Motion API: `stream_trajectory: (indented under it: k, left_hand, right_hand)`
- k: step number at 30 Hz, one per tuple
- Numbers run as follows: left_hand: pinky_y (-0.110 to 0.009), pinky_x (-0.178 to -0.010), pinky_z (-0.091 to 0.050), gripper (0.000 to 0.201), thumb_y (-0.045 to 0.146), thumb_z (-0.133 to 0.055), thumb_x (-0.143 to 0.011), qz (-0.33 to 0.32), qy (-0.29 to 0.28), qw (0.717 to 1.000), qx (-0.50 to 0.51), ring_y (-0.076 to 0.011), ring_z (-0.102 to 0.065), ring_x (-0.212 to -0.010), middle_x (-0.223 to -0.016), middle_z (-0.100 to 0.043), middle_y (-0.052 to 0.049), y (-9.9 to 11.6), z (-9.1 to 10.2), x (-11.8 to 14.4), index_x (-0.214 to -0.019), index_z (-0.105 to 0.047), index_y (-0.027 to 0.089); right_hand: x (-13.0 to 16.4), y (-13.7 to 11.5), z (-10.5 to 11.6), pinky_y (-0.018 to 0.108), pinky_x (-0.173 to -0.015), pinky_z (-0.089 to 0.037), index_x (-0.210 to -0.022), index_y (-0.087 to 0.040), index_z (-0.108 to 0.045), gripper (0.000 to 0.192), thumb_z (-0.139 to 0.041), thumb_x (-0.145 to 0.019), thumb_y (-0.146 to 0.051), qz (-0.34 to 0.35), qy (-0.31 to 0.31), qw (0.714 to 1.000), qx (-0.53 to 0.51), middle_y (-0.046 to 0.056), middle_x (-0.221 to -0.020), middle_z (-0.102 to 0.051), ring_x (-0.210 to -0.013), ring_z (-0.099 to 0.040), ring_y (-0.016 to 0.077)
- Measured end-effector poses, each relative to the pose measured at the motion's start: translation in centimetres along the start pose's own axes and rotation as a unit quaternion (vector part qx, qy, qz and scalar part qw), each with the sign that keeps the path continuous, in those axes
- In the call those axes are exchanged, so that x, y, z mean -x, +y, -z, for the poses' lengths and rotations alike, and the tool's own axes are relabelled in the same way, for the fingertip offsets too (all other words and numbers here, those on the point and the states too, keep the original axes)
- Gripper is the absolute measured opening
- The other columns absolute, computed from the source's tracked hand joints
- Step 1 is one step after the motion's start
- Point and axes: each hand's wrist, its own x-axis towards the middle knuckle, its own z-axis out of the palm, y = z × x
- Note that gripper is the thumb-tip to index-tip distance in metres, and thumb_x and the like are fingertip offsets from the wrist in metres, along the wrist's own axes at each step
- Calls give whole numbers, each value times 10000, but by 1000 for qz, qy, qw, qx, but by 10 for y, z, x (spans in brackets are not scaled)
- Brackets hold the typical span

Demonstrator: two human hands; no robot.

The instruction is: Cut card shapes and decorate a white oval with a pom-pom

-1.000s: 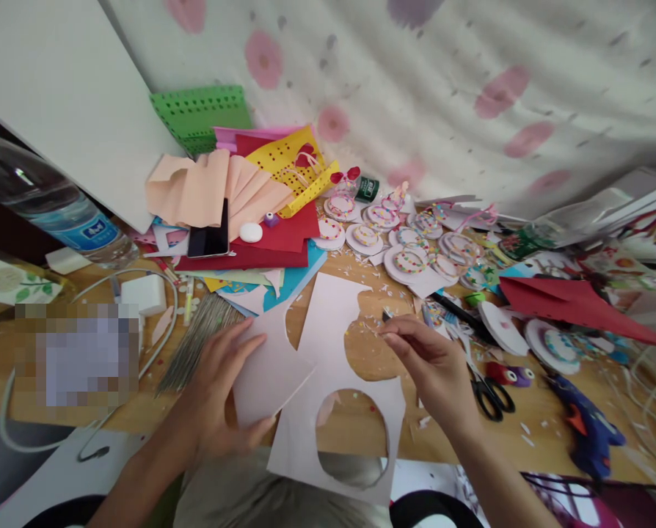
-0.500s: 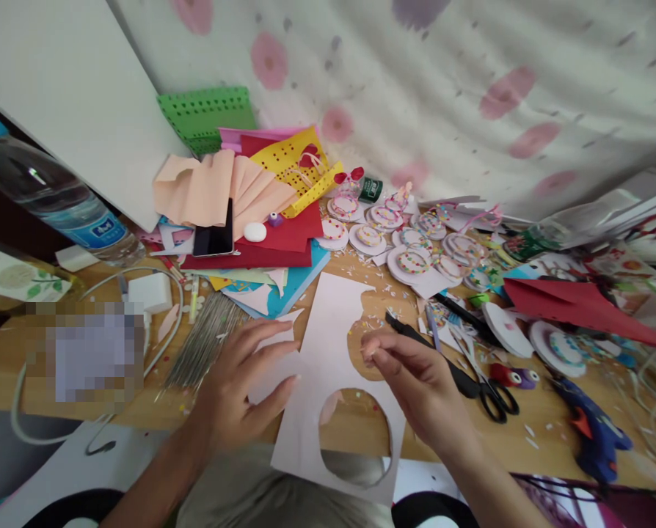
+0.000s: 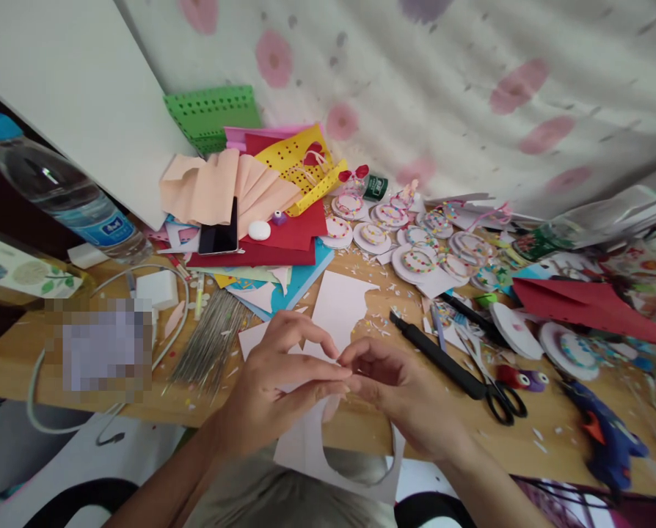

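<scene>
My left hand and my right hand meet fingertip to fingertip above the desk's front part. Both are closed in a pinch; whatever sits between the fingertips is too small or hidden to make out. Below them lies a white sheet of card with a large round hole cut near its front end and a curved bite in its right edge. Its front end overhangs the desk edge. To the right of my right hand lie a black stick-like tool and scissors with black handles.
Bundled thin metal wires lie left of my hands. Coloured sheets with a phone are stacked behind. Several beaded bracelets on white discs fill the back right. A blue glue gun lies far right, a water bottle far left.
My left hand has moved right and closed from spread fingers into a pinch. My right hand has shifted slightly left, so the fingertips now meet over the white card.
</scene>
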Motion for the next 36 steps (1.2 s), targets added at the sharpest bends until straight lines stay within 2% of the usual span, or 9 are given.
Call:
stream_trajectory:
  k: [4,9,14,16,19,23,26,31,36]
  left_hand:
    - [-331,-881,-436,110,146,-677,-842,88,12,996,14,-165,-557,-928,-879,-599,-13,7,-5,4,-860,-737,236]
    - [-327,-859,-448,71,176,-635,-853,181,62,978,80,-170,-557,-927,-919,-555,-23,5,-14,12,-829,-690,215]
    - [-310,-841,-458,139,245,-467,-951,231,157,957,83,-182,-541,-973,-987,-550,-33,-11,3,19,-858,-568,221]
    - [-308,-823,-463,212,251,-383,-983,220,128,966,47,-178,-545,-927,-943,-570,-36,-11,6,19,-836,-531,215]
    - [-285,-779,-490,254,205,-329,-994,167,21,986,2,-158,-572,-862,-875,-600,-40,-9,-7,21,-826,-519,199]
    - [-372,-968,-500,201,122,-371,-967,90,-128,975,-159,-215,-583,-1145,-1135,-652,-118,-20,-38,34,-988,-570,141]
    - [-426,-1042,-476,232,87,-393,-951,68,-181,944,-268,-263,-537,-1262,-1295,-604,-178,-32,-54,47,-1099,-571,81]
    - [-404,-1090,-446,245,63,-395,-942,65,-220,926,-301,-246,-493,-1321,-1366,-568,-166,-37,-57,56,-1087,-589,94]
    - [-417,-1106,-426,238,49,-397,-929,68,-243,922,-292,-254,-468,-1339,-1398,-533,-176,-35,-54,54,-1025,-608,101]
  right_hand:
    - [-1,4,-3,204,-641,-453,-847,-219,-602,238,-799,-745,-304,94,73,990,69,-29,-773,-568,-701,-537,90]
    - [6,3,-2,244,-685,-451,-872,-231,-572,159,-722,-822,-250,238,142,934,227,-17,-796,-535,-740,-523,119]
    - [0,-6,34,290,-704,-465,-950,-235,-616,67,-555,-930,-215,293,192,867,355,37,-875,-592,-809,-564,163]
    - [-14,-2,52,347,-776,-471,-1078,-232,-647,192,-507,-948,-225,310,190,812,457,73,-957,-594,-882,-566,196]
    - [-40,14,68,437,-843,-466,-1283,-184,-594,360,-440,-962,-237,295,124,747,583,125,-1021,-563,-939,-541,244]
    - [-57,32,70,488,-862,-454,-1335,-163,-574,410,-429,-959,-237,241,56,694,676,162,-1099,-541,-955,-506,271]
    - [-55,32,70,477,-864,-461,-1285,-163,-612,378,-431,-959,-226,238,36,697,675,162,-1130,-537,-949,-508,259]
    - [-51,29,74,460,-871,-473,-1229,-176,-642,336,-449,-955,-207,261,23,722,640,146,-1126,-559,-940,-529,242]
    - [-50,32,83,446,-960,-468,-1299,-234,-584,359,-453,-965,-243,246,36,795,553,120,-1190,-561,-1103,-542,239]
